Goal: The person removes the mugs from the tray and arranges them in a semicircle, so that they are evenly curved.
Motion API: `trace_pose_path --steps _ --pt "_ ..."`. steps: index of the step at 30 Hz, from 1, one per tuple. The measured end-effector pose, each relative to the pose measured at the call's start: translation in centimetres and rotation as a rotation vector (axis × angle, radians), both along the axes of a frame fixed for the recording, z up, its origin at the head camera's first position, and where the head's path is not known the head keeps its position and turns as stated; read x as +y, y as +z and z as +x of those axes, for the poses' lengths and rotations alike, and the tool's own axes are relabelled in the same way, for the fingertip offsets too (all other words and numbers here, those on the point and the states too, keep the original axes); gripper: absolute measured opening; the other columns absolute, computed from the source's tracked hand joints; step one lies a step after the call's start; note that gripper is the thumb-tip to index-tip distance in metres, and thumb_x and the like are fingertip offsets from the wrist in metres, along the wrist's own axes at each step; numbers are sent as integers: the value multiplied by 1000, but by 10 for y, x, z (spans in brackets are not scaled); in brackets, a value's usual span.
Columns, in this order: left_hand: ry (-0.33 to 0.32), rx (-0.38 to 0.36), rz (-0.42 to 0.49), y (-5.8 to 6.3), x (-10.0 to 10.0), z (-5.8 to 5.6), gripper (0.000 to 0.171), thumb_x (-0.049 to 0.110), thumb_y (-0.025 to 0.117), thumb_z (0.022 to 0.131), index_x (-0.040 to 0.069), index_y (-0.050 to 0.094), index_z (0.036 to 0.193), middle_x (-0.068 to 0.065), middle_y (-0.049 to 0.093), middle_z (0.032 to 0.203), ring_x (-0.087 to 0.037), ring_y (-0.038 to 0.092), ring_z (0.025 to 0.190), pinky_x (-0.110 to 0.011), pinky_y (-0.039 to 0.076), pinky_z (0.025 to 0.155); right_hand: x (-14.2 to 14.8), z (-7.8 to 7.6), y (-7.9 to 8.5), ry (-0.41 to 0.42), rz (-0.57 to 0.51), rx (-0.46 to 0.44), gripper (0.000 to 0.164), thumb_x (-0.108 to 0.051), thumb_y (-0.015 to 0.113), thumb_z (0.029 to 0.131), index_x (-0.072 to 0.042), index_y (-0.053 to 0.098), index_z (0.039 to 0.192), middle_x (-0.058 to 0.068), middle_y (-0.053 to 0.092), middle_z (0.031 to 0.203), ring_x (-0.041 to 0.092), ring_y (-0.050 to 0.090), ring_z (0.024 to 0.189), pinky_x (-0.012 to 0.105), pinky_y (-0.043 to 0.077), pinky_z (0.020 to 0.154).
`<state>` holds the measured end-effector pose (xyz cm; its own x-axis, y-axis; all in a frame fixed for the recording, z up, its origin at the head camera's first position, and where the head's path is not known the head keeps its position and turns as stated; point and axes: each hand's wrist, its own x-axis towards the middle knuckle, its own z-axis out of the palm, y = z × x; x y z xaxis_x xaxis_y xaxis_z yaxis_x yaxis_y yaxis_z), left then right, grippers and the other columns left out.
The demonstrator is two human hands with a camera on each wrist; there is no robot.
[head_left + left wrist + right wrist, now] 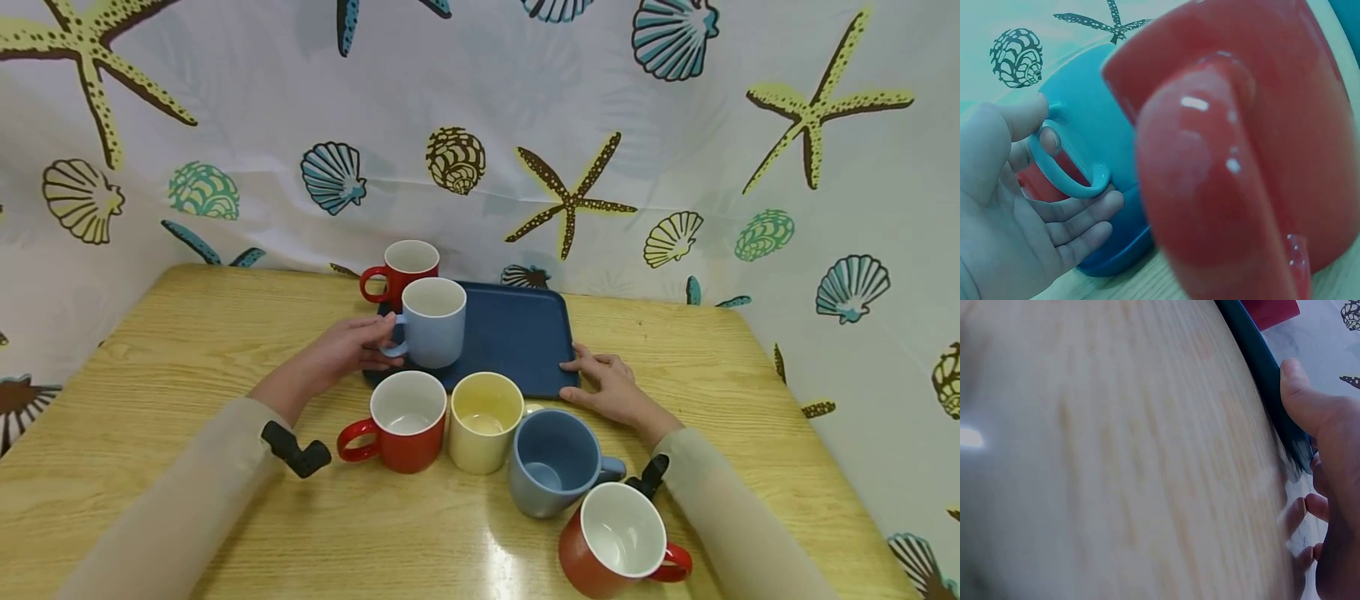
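Observation:
My left hand pinches the handle of a light blue mug with a white inside; thumb and fingers meet at the handle in the left wrist view. This mug is upright at the left part of a dark blue tray; whether its base touches the tray I cannot tell. Behind it stands a red mug, partly hidden, at the tray's back left. At the tray's front right corner, my right hand holds the rim, thumb along the near edge in the right wrist view.
In front of the tray stand a red mug, a yellow mug and a darker blue mug. Another red mug is nearest me, beside my right forearm. A patterned cloth hangs behind the wooden table.

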<state>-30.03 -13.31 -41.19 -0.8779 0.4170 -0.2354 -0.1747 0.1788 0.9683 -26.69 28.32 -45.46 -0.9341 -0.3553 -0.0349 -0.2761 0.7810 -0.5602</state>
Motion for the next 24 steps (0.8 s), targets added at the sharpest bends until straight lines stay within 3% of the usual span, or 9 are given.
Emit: trace_pose_path --steps 18,24 --pt "56 64 9 6 -23 15 52 49 46 93 -3 45 87 -18 45 104 -31 59 105 -46 42 95 0 -1 -1 2 8 -1 57 -54 58 85 -22 53 132 -1 15 154 28 22 129 54 9 104" --pt "70 48 43 9 -32 21 51 48 46 94 -2 45 87 -18 42 106 -29 59 103 -50 37 99 1 0 -1 4 10 -3 58 -54 58 85 -22 53 133 -1 14 154 28 22 129 54 9 104"
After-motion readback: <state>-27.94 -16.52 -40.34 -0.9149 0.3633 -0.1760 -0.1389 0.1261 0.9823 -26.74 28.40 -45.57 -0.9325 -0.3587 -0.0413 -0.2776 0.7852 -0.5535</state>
